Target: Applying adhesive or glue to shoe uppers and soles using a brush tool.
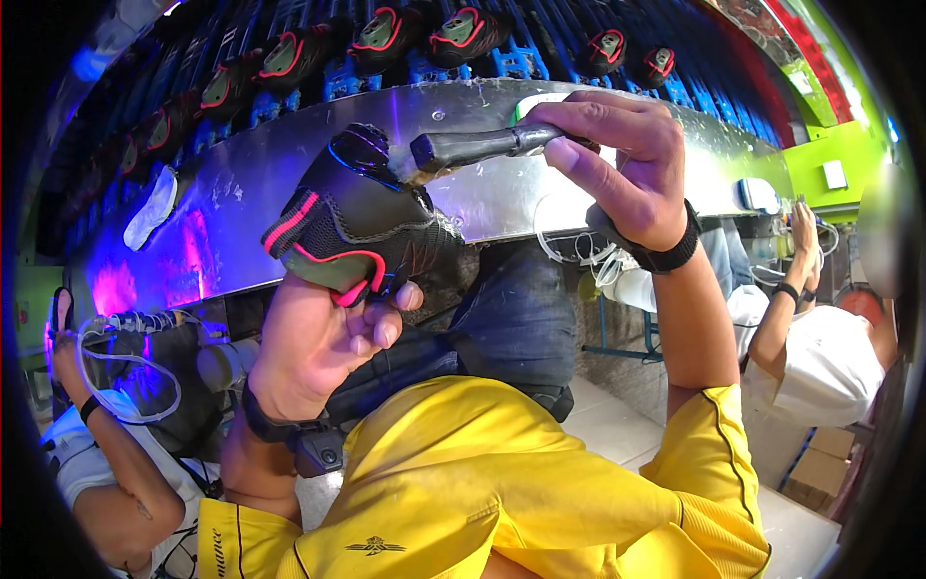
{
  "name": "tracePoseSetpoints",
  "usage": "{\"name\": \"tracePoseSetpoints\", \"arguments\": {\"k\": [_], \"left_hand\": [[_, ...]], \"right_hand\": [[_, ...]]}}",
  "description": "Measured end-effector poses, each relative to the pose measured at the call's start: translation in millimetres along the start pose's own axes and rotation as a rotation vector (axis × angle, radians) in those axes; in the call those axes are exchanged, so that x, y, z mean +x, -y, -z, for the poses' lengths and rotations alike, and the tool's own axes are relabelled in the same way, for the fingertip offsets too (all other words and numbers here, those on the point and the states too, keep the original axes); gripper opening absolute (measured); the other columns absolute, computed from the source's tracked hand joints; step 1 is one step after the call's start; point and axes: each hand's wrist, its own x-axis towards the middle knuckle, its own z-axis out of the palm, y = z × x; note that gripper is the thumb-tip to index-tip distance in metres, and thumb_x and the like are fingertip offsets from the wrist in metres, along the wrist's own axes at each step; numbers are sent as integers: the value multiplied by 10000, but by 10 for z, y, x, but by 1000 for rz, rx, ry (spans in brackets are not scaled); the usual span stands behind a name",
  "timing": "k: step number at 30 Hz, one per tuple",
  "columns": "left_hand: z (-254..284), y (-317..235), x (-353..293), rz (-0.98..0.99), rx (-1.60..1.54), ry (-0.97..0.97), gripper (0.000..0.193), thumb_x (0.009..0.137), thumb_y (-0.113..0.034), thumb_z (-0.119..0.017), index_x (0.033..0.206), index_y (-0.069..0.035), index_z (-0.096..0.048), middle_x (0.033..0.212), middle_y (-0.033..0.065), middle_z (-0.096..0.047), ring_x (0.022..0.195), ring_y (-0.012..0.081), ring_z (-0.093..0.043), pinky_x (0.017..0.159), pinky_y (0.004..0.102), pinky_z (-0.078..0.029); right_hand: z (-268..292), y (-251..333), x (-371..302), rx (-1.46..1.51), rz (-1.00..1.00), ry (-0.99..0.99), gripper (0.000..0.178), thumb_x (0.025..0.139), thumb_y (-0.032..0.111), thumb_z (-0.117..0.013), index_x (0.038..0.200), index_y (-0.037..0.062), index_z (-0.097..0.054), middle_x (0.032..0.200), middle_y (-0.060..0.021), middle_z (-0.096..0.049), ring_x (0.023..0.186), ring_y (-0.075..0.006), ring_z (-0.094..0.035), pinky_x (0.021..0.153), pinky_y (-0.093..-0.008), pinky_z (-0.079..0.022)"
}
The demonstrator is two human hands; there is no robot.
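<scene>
My left hand [313, 343] holds a black shoe upper [371, 205] with red trim and a grey-green patch, raised over the near edge of the metal bench. Its fingers curl under the trimmed end, and part of the grip is hidden by the shoe. My right hand [632, 169] pinches the dark handle of a brush [468, 148] between thumb and fingers. The brush slants down to the left, its pale bristles touching or very close to the shoe's upper right side.
Along the metal bench [241, 227] runs a blue conveyor rack [521, 60] carrying several similar shoes [378, 37]. A white sole-shaped piece [151, 209] lies at left. Co-workers' arms show at left [125, 463] and right [781, 309]. White tubes [579, 249] hang below the bench.
</scene>
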Motion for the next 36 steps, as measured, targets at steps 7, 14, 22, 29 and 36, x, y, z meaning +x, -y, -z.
{"name": "tracePoseSetpoints", "arguments": {"k": [7,14,22,29,36], "left_hand": [[-115,29,-42,10,24,-46,436,1121,-426,-445,1326,-75,-603,988,205,-686,620,231,-673,437,234,-471],[-77,36,-60,28,-34,33,446,1113,-432,-469,1311,-56,-605,1005,204,-678,655,226,-671,455,228,-479],[-130,71,67,-205,-42,242,738,1039,-560,-444,1442,49,-561,1200,332,-688,906,402,-735,767,431,-632],[-396,-315,500,-107,58,308,687,901,-276,-567,1495,65,-510,1320,292,-690,1123,393,-737,1007,496,-599],[-1715,-621,1306,-371,475,171,674,916,-108,-562,1562,52,-455,1362,180,-675,1230,256,-677,1102,376,-522]], "right_hand": [[-113,-103,-127,39,-2,-44,288,905,151,-798,1090,-69,-781,798,-129,-702,659,-163,-657,615,-281,-503],[-140,-84,-279,23,-73,-50,280,890,145,-790,1076,-63,-783,754,-122,-679,625,-166,-634,591,-294,-485],[-77,286,-326,282,-537,-162,267,954,169,-767,1084,-65,-781,842,-82,-755,733,-135,-659,713,-294,-523],[10,51,-306,-154,-500,-282,226,942,197,-759,1012,-17,-779,817,-189,-727,626,-256,-680,611,-372,-510],[814,229,-531,30,-613,-461,217,975,146,-736,1115,-18,-766,760,-64,-688,653,-178,-645,610,-307,-503]]}}
